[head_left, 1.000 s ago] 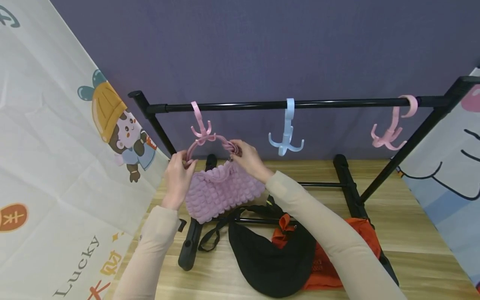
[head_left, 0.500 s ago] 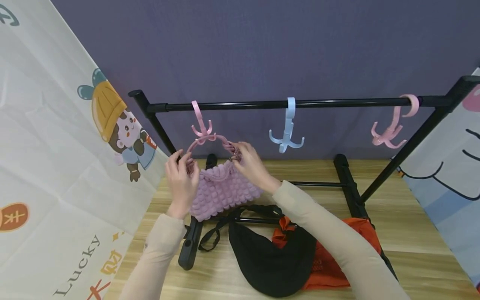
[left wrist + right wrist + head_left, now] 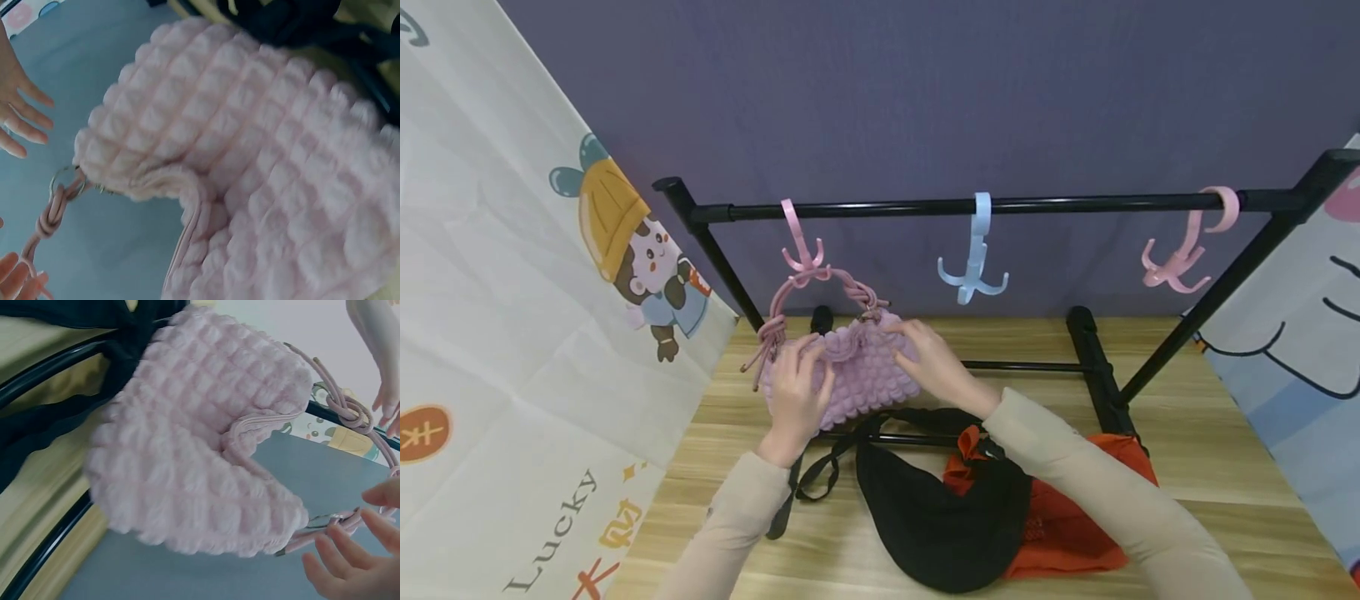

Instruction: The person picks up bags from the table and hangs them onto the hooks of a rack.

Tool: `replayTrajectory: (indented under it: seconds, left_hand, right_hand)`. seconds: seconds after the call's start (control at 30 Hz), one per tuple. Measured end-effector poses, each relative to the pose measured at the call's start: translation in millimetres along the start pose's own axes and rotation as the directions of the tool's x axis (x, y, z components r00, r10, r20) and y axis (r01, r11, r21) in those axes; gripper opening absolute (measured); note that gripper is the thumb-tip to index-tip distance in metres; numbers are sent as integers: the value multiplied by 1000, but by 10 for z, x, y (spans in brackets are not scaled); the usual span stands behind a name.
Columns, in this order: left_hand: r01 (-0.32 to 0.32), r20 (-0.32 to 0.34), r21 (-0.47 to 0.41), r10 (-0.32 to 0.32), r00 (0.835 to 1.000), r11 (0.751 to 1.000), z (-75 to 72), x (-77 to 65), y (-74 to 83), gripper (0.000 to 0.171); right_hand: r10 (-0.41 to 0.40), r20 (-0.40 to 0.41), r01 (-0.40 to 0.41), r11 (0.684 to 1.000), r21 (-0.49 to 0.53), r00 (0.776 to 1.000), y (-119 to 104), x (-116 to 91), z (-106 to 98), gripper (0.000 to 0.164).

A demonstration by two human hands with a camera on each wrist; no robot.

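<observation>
A lilac bubble-textured handbag [image 3: 874,379] hangs by its knotted pink cord handle [image 3: 781,302] from the pink multi-prong hook [image 3: 801,246] at the rail's left end. My left hand [image 3: 796,396] is over the bag's left side in the head view, fingers loosely bent and apart. Close by the right top corner is my right hand [image 3: 936,367], its fingers relaxed. The right wrist view shows that hand's spread fingers [image 3: 340,550] beside the metal ring and handle knot. Bag surface [image 3: 237,125] fills most of the left wrist view, its top edge sagging in the middle.
A light blue hook [image 3: 975,258] and another pink hook [image 3: 1180,250] hang along the black rail [image 3: 880,208]. Below, a black bag [image 3: 940,525] and an orange-red bag [image 3: 1067,533] lie on the wooden surface [image 3: 1210,483]. Printed sheets [image 3: 490,292] flank both sides.
Both hands have let go of the handle ends and moved down and to the right, to the bag's top edge. The bag now hangs from the hook, its handle fully visible.
</observation>
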State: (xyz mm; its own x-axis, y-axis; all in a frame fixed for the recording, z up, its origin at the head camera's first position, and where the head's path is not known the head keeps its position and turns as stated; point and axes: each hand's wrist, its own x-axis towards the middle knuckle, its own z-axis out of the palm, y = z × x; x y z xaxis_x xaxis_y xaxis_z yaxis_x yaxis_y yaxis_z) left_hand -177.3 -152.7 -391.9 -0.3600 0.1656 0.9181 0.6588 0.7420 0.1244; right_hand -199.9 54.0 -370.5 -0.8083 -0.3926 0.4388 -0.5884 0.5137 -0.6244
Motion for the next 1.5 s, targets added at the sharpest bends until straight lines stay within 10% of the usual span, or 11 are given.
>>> replayTrajectory:
  seconds: [0.37,0.73,1.1,1.37,1.5]
  left_hand:
    - [6,181,-51,3,984,999,153,-255,85,26]
    - [12,402,-73,19,915,997,319,-567,154,23]
    - [166,618,5,-134,775,986,429,-792,141,26]
    - [354,735,6,-244,633,935,485,-888,125,27]
    - [361,762,28,-254,596,932,507,-937,115,29]
  right_hand:
    - [66,156,-56,996,-73,985,210,-299,-172,27]
    - [148,234,-127,987,-102,961,530,-533,-242,25]
    - [204,309,-177,978,-113,929,858,-702,-252,27]
    - [292,389,-248,955,-161,874,1049,-826,-234,32]
    - [342,441,-290,939,-183,830,1114,-876,-227,34]
